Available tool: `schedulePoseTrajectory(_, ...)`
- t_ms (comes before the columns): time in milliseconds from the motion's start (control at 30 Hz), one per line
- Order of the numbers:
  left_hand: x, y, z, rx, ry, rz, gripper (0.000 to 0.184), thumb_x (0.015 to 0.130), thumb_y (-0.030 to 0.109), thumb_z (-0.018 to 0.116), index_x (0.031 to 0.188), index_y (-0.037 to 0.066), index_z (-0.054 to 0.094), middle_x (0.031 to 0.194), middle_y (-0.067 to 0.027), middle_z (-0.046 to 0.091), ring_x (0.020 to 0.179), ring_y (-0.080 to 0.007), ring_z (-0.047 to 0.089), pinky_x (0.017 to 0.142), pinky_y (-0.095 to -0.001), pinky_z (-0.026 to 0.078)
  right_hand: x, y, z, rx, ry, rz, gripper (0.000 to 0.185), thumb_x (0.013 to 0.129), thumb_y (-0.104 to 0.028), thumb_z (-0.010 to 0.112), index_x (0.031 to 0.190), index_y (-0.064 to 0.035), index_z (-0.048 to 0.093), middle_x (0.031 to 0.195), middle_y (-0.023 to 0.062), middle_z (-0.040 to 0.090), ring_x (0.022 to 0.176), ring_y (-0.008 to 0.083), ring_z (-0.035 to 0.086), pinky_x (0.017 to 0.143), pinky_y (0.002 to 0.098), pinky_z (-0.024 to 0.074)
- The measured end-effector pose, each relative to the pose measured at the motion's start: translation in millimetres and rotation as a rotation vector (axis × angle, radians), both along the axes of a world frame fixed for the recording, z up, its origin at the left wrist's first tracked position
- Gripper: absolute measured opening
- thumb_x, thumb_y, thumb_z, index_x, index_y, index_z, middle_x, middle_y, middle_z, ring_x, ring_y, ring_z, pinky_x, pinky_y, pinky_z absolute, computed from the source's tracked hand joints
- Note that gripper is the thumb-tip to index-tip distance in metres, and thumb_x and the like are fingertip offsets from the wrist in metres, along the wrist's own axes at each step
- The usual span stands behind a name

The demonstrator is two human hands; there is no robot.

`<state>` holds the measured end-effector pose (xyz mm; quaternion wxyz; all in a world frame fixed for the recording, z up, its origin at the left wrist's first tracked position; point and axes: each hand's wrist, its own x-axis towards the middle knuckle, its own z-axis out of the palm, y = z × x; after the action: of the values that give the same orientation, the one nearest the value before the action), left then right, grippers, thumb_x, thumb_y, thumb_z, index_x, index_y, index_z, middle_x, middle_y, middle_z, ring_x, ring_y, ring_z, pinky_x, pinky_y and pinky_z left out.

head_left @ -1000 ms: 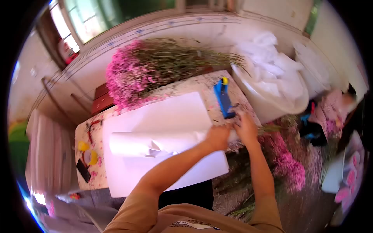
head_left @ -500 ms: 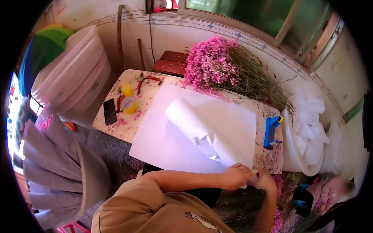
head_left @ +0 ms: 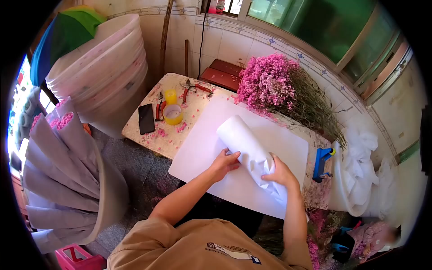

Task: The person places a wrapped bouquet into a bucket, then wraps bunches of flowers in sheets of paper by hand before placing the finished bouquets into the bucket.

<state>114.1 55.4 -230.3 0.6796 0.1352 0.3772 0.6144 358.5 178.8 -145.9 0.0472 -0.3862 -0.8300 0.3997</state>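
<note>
A white paper roll (head_left: 245,141) lies slantwise over large flat white sheets (head_left: 198,150) on the table, its lower half crumpled. On the roll's left side rests my left hand (head_left: 225,165), fingers curved against it. My right hand (head_left: 280,172) grips the roll's lower right part, thumb on top. What is inside the roll is hidden. A blue tape dispenser (head_left: 320,164) stands to the right of the sheets. Beyond the sheets lies a big bunch of pink flowers (head_left: 267,83), stems pointing right.
At the table's left are a black phone (head_left: 146,119), yellow tape (head_left: 173,114) and red-handled pruners (head_left: 191,90). Wrapped bundles (head_left: 63,166) fill a tub at left, below stacked tubs (head_left: 99,72). A white tub (head_left: 348,180) stands right; another person (head_left: 369,238) is at lower right.
Both hands have left the roll's lower end and moved up along it, now apart on its two sides. The roll stands steeper in view, and the camera view has turned.
</note>
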Motion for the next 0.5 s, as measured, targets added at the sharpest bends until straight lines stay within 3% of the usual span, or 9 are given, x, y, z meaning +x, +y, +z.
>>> schedulePoseTrajectory(100, 28, -20, 20, 0.095, 0.065, -0.037, 0.115, 0.078, 0.046, 0.089, 0.159, 0.008, 0.016, 0.153, -0.0142, 0.041, 0.143, -0.0312, 0.040, 0.116, -0.0511, 0.037, 32, -65, 13, 0.223, -0.039, -0.101, 0.113, 0.059, -0.017, 0.096, 0.154, -0.0001, 0.036, 0.140, 0.0226, 0.057, 0.133, 0.0341, 0.054, 0.112, 0.0398, 0.0426)
schedulePoseTrajectory(167, 50, -37, 45, 0.156, -0.046, -0.102, 0.120, 0.073, 0.042, 0.093, 0.160, 0.010, 0.016, 0.155, -0.0127, 0.039, 0.144, -0.0308, 0.037, 0.117, -0.0497, 0.036, 63, -98, 5, 0.182, 0.039, -0.158, 0.116, 0.059, -0.018, 0.097, 0.154, 0.0011, 0.034, 0.143, 0.0228, 0.053, 0.135, 0.0348, 0.053, 0.113, 0.0414, 0.0419)
schedulePoseTrajectory(233, 79, -49, 48, 0.302, 0.038, -0.101, 0.118, 0.074, 0.033, 0.094, 0.158, 0.010, 0.016, 0.153, -0.0123, 0.039, 0.145, -0.0311, 0.037, 0.119, -0.0481, 0.032, 83, -132, 1, 0.110, 0.235, -0.276, 0.121, 0.057, -0.021, 0.100, 0.154, 0.0050, 0.031, 0.147, 0.0248, 0.048, 0.139, 0.0366, 0.048, 0.114, 0.0440, 0.0401)
schedulePoseTrajectory(267, 95, -54, 44, 0.332, 0.068, -0.156, 0.120, 0.072, 0.028, 0.096, 0.158, 0.008, 0.015, 0.155, -0.0138, 0.035, 0.148, -0.0308, 0.032, 0.123, -0.0470, 0.026, 84, -149, 2, 0.140, 0.228, -0.334, 0.122, 0.057, -0.022, 0.100, 0.154, 0.0053, 0.030, 0.147, 0.0250, 0.049, 0.138, 0.0353, 0.049, 0.113, 0.0436, 0.0409)
schedulePoseTrajectory(300, 110, -61, 40, 0.327, 0.036, -0.224, 0.120, 0.072, 0.028, 0.096, 0.158, 0.008, 0.015, 0.155, -0.0138, 0.035, 0.148, -0.0308, 0.032, 0.123, -0.0470, 0.026, 85, -164, 4, 0.172, 0.217, -0.394, 0.123, 0.057, -0.022, 0.101, 0.154, 0.0057, 0.029, 0.146, 0.0251, 0.049, 0.138, 0.0341, 0.049, 0.112, 0.0432, 0.0417)
schedulePoseTrajectory(367, 131, -74, 35, 0.517, 0.271, -0.284, 0.121, 0.072, 0.027, 0.096, 0.158, 0.005, 0.014, 0.157, -0.0153, 0.032, 0.150, -0.0302, 0.029, 0.125, -0.0473, 0.021, 99, -190, -11, -0.079, 0.404, -0.601, 0.127, 0.057, -0.024, 0.101, 0.156, 0.0048, 0.027, 0.148, 0.0235, 0.048, 0.137, 0.0309, 0.050, 0.110, 0.0432, 0.0436)
schedulePoseTrajectory(500, 138, -81, 71, 0.571, 0.308, -0.513, 0.142, 0.069, 0.024, 0.098, 0.162, 0.003, -0.007, 0.163, -0.0188, 0.023, 0.154, -0.0293, 0.023, 0.126, -0.0440, 0.019, 123, -229, -22, 0.073, 0.406, -0.713, 0.131, 0.057, -0.024, 0.102, 0.157, 0.0037, 0.023, 0.144, 0.0223, 0.052, 0.139, 0.0282, 0.048, 0.113, 0.0420, 0.0417)
